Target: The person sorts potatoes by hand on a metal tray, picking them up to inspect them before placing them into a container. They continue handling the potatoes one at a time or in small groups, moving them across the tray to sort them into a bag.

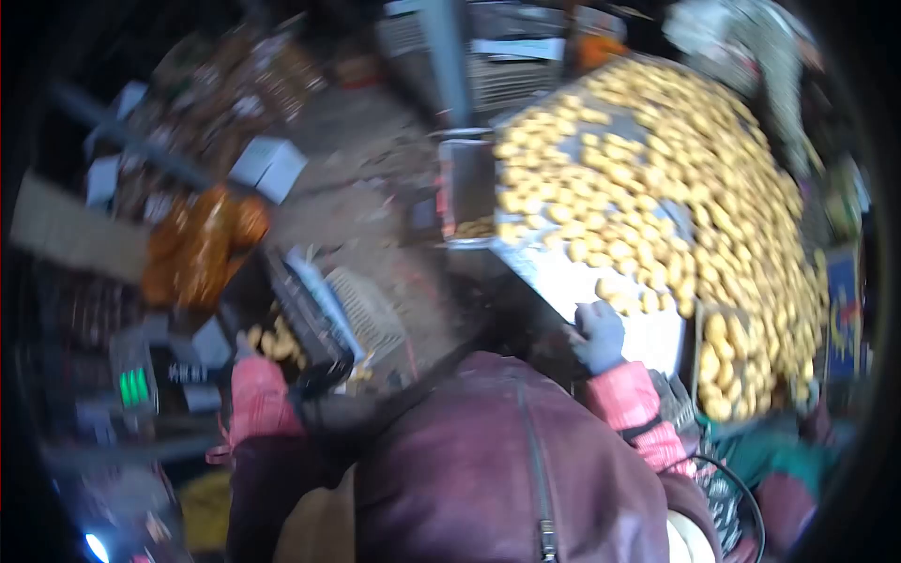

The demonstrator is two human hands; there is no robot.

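Potatoes (615, 211) covering the counter (648, 342)

In the head view, a black crate (315, 324) at left and a tray (696, 361) on the right are holding potatoes. The left hand (246, 348) is reaching down beside the crate, its fingers too blurred to read. The right hand (602, 340) is stretching over the counter's edge, fingers partly bending; their grip is unclear.

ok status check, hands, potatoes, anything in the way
Right hand at near side of table, by loose potatoes. Left hand at dark box, grip blurred. No obstruction visible between right hand and potatoes.
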